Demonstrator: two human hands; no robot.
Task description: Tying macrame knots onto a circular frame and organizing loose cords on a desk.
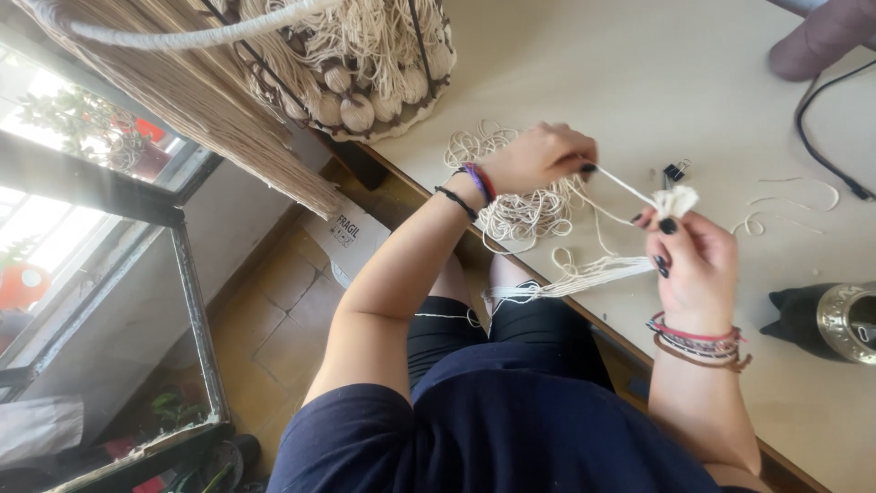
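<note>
My left hand point(540, 157) is closed on a cream cord, pulling it taut toward my right hand point(691, 258). The right hand pinches a small cream macramé knot piece point(675, 199) between thumb and fingers, above the beige table point(639, 73). A bundle of loose cord strands point(593, 274) hangs from the piece across the table's edge toward my lap. A tangled pile of cream cord point(520, 210) lies on the table under my left wrist.
A macramé lamp shade with tassels and a wire frame point(365, 64) stands at the table's far end. A black binder clip point(675, 171), scraps of cord point(785, 205), a black cable point(821, 137) and a dark metal-topped object point(826, 319) lie right. Glass panes are left.
</note>
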